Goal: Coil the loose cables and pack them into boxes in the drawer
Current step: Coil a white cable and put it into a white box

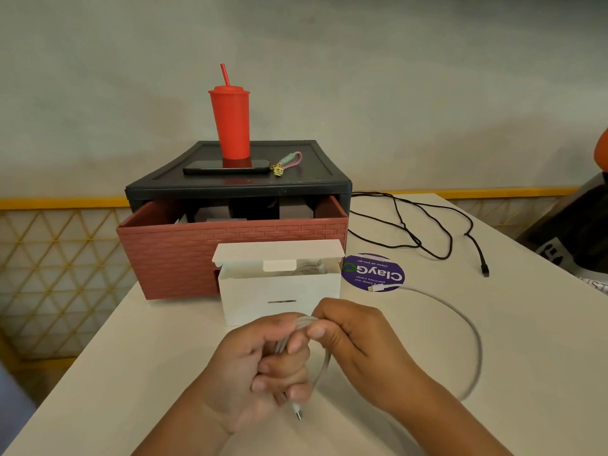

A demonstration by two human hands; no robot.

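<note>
My left hand [263, 370] grips several loops of a white cable [473, 340] near the table's front; a plug end hangs below its fingers. My right hand [355, 340] pinches the same cable at the top of the loops. The cable's free length arcs right across the table and ends on a purple sticker [371, 273]. Just beyond my hands an open white box [279, 291] stands with a coiled white cable inside. Behind it the red drawer [171, 255] is pulled out of its black cabinet [237, 189], with dark boxes inside. A loose black cable [427, 232] sprawls at the right.
A red tumbler with a straw [230, 123], a phone [227, 167] and a keychain [288, 162] sit on the cabinet top. A dark bag [572, 232] lies at the table's right edge. The white table [131, 357] ends at the left, beside a yellow lattice panel.
</note>
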